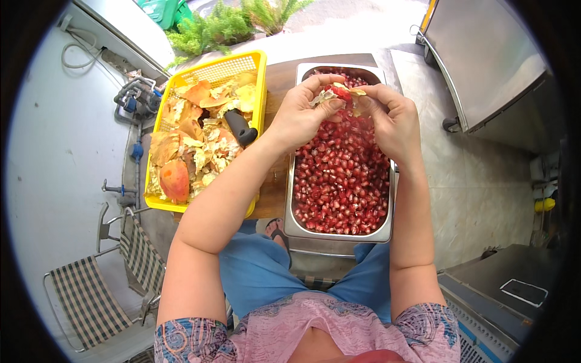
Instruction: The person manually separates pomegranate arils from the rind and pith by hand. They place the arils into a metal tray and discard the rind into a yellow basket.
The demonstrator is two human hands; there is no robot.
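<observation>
Between my hands is a small chunk of pomegranate (341,94) with red arils and pale yellow membrane. My left hand (305,110) grips its left side with thumb and fingers. At the chunk's right, my right hand (394,119) pinches a bit of the yellowish membrane (358,92). Both hands are above the far half of a deep steel pan (292,222) full of loose pomegranate arils (342,181). Left of the pan stands a yellow plastic basket (261,86) with peels and membrane (204,136) in it. A black-handled tool (239,127) lies on the peels, its working end hidden.
Pan and basket rest on a wooden table (277,97). A folding chair with checked fabric (88,297) is at lower left, near wall pipes (137,136). A wheeled steel cabinet (492,59) stands at upper right. Green plants (222,27) grow beyond the table.
</observation>
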